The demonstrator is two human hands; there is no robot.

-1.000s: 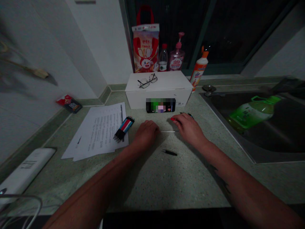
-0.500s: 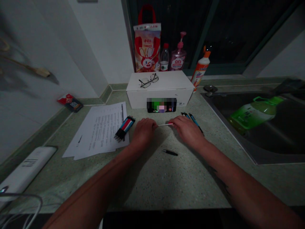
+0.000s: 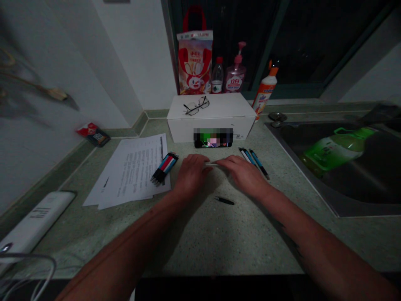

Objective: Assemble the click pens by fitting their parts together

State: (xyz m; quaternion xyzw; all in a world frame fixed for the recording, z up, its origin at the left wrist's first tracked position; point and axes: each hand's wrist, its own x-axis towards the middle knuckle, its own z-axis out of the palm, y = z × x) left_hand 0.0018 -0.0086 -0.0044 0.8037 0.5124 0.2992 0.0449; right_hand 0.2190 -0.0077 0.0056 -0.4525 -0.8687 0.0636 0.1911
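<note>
A thin white pen refill (image 3: 212, 164) spans the small gap between my two hands, above the counter. My left hand (image 3: 192, 173) is closed, pinching its left end. My right hand (image 3: 242, 171) has its fingertips together on the other end, which they hide. Nearer to me lies a short black pen part (image 3: 224, 200) with a pointed tip. Just beyond my right hand are several blue, black and white pens (image 3: 258, 163). Left of my left hand, a bundle of pens (image 3: 164, 168) in black, blue, red and white rests on the edge of printed sheets (image 3: 131, 167).
A phone (image 3: 213, 139) leans against a white box (image 3: 206, 117) with glasses (image 3: 196, 106) on top. Bottles and a bag (image 3: 194, 62) stand behind it. At right, a sink (image 3: 347, 196) holds a green-labelled jug (image 3: 336, 150). A white power bank-like device (image 3: 40, 215) and cables lie left.
My right hand has slid left toward my left hand, so less of the refill shows. Its red end, visible before at my right fingers, is now hidden.
</note>
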